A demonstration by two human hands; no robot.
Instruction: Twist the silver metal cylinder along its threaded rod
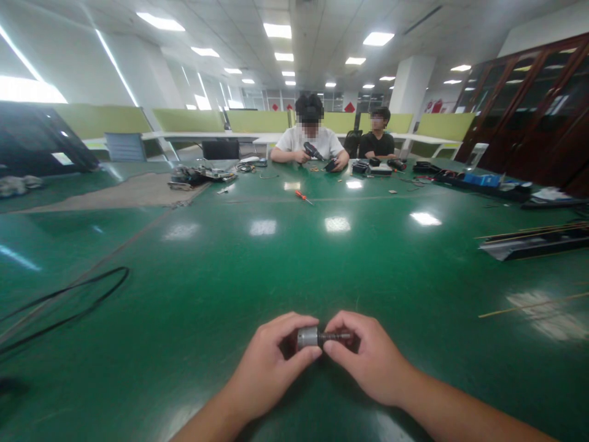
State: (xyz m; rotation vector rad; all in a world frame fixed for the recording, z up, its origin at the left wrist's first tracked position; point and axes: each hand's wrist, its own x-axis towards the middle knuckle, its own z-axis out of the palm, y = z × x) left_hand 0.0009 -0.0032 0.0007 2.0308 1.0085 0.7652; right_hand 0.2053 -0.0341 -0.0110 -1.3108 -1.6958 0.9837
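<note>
A short grey metal cylinder with a thinner, dark, ridged shaft [335,336] lies level between my hands, near the front of the green table. My left hand [271,356] is closed round the cylinder end, thumb below and fingers above. With thumb and fingers, my right hand [368,356] pinches the shaft from the other side. The shaft's far tip is partly inside my right hand. I cannot make out the exact kind of part.
Ahead lies an orange-handled screwdriver [302,196]. Across the table [276,264], a person in white [288,141] holds a power drill [313,150]; another sits behind. A black cable [92,304] loops at left. Metal trays [534,242] and thin rods stand right.
</note>
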